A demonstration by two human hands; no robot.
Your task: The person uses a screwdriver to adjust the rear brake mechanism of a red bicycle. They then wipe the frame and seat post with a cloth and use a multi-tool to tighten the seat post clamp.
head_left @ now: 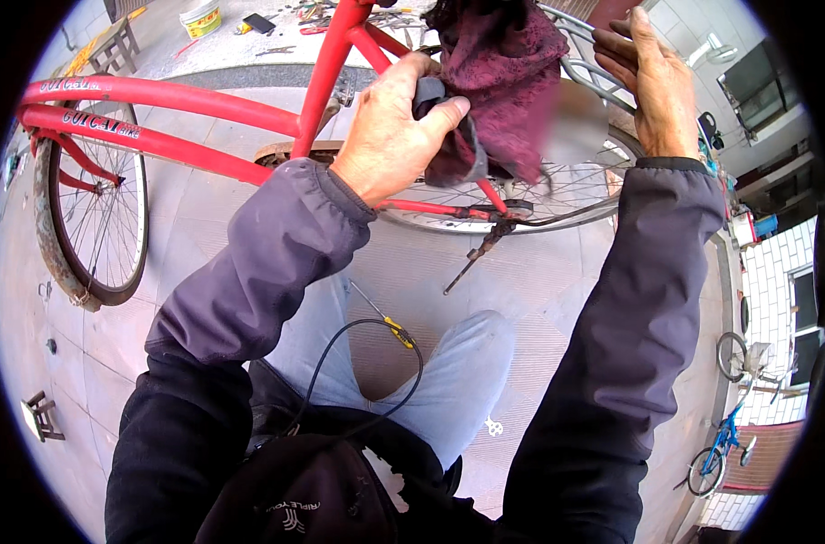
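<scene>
My left hand (390,122) grips dark grey fabric (428,91) at a maroon patterned cloth (508,77) hanging over the rear of a red bicycle (181,154). My right hand (657,95) is raised beside the silver rear rack (583,71), fingers slightly bent and holding nothing; whether they touch the rack is unclear. A blurred patch sits right of the cloth, over part of the rear wheel (580,199). Below, a screwdriver with yellow handle (395,328) lies between my knees, behind a black cable loop.
Tools, a phone (259,23) and a bucket (199,20) lie on a light surface at the back. A small stool (41,415) stands lower left. A blue bicycle (721,444) is by the tiled wall at right. A multi-tool spanner (493,426) lies on the paving.
</scene>
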